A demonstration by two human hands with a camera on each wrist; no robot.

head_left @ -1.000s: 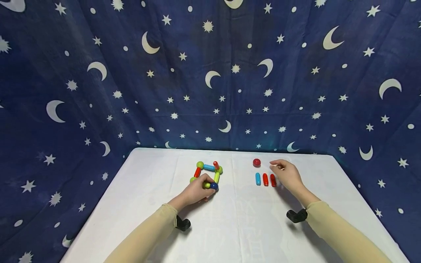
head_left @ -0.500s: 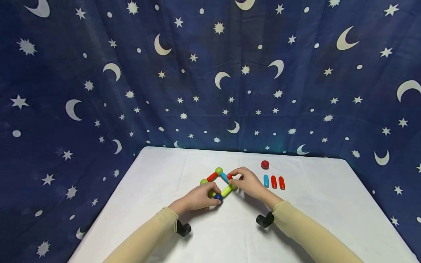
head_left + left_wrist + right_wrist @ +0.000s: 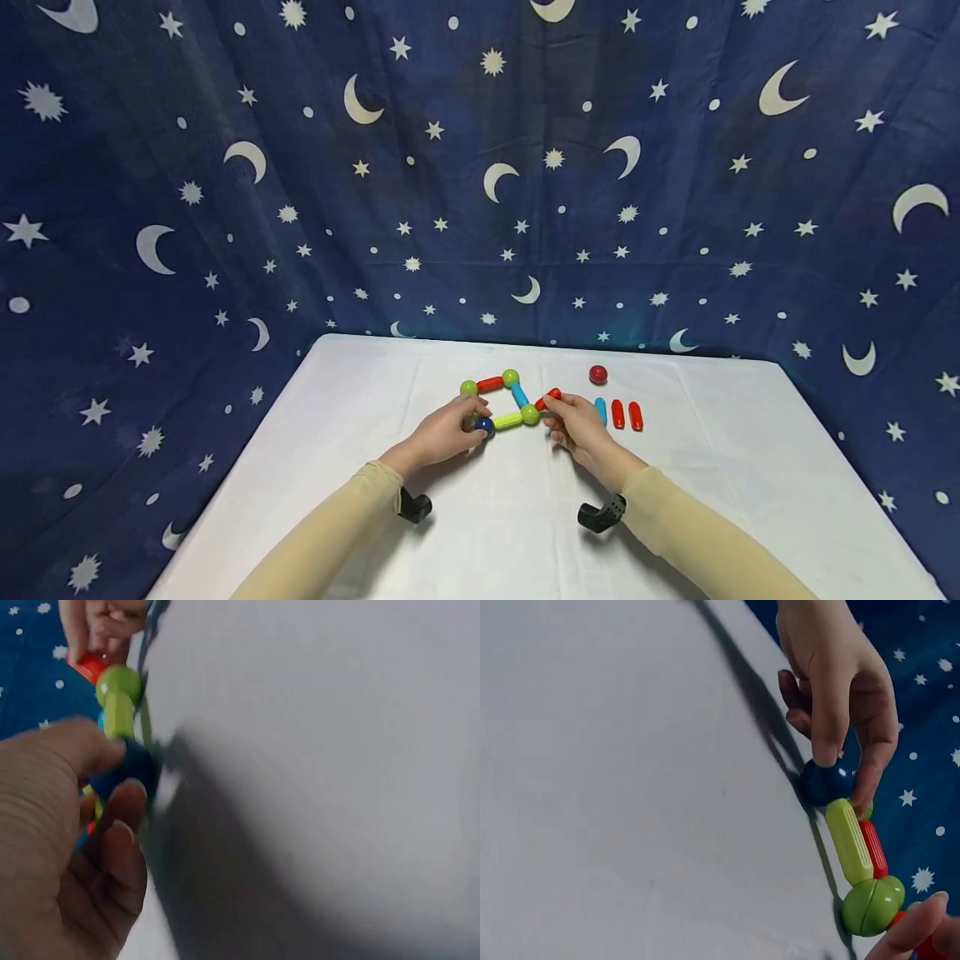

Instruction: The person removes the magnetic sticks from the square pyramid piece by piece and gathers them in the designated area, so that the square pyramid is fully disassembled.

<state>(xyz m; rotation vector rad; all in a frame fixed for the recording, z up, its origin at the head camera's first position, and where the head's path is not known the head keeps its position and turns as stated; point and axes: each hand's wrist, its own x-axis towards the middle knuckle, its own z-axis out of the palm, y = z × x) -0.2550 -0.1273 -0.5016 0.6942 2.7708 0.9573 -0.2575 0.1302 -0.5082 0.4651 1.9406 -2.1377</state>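
A closed frame of balls and rods lies on the white table. My left hand [image 3: 442,429] pinches its dark blue ball [image 3: 485,427] at the near corner. From there a yellow-green rod [image 3: 507,421] runs to a green ball [image 3: 529,414] at the right corner. Between thumb and finger, my right hand [image 3: 585,429] holds a red rod [image 3: 551,396] whose end meets that green ball, pointing outward to the right. A blue rod [image 3: 520,395], another red rod [image 3: 491,384] and two more green balls form the far sides. My left fingers cover the remaining side in the head view.
Right of the frame lie a loose red ball [image 3: 597,375], a blue rod [image 3: 601,410] partly behind my right hand, and two red rods [image 3: 618,414] side by side. A dark starry curtain [image 3: 450,167] hangs behind the table [image 3: 510,525].
My right hand has come left from beside the loose rods and taken hold of the red rod that stood up from the green ball. That rod now leans outward; the frame has turned a little.
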